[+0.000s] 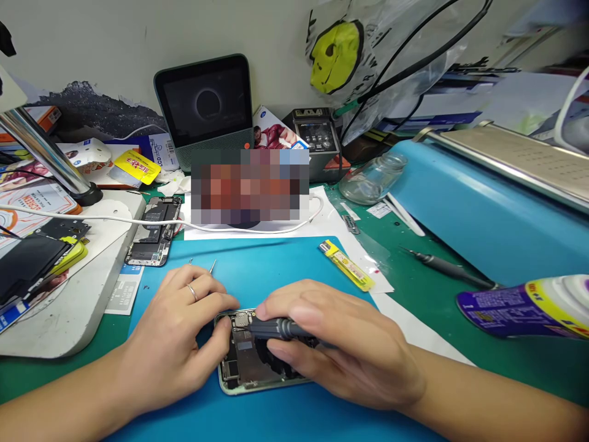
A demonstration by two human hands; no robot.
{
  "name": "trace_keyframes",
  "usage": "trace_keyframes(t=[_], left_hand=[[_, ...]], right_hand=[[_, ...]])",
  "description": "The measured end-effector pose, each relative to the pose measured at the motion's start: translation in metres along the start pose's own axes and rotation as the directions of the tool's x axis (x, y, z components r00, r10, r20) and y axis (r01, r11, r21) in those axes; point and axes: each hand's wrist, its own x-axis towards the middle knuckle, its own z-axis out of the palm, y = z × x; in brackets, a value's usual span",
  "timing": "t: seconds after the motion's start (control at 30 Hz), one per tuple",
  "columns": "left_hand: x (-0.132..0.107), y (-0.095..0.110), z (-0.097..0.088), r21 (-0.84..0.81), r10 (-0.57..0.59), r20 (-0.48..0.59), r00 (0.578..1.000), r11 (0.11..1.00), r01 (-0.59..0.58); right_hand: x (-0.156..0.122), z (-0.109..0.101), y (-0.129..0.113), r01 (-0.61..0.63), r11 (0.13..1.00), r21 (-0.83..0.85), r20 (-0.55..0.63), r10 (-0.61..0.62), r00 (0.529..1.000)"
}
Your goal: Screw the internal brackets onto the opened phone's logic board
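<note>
An opened phone [243, 362] with its insides exposed lies on a blue work mat [276, 270] near the front. My left hand [177, 337], a ring on one finger, rests on the phone's left edge with its thumb pressed against the frame. My right hand [340, 347] is closed round a dark grey screwdriver [276, 328], whose tip points left at the phone's upper corner. Much of the phone's right side is hidden under my right hand.
Another opened phone [154, 230] lies at the mat's back left beside a white stand [83, 288]. A yellow tube [347, 265], a second screwdriver [451, 268], a glass jar [372, 178], a purple can [524, 307], a small screen [207, 107] and a white cable [138, 221] surround the mat.
</note>
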Motion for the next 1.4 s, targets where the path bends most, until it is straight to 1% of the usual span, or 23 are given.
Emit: trace_keyframes(t=[1.03, 1.4], left_hand=[[0.0012, -0.0001, -0.0001, -0.008, 0.007, -0.011, 1.0, 1.0, -0.007], [-0.0002, 0.0008, -0.0007, -0.005, 0.01, 0.002, 1.0, 1.0, -0.01]], right_hand=[[-0.0012, -0.0009, -0.0002, -0.017, 1.0, -0.004, 0.01, 0.017, 1.0], [-0.0006, -0.001, -0.0015, -0.033, 0.999, 0.0, 0.02, 0.033, 0.999]])
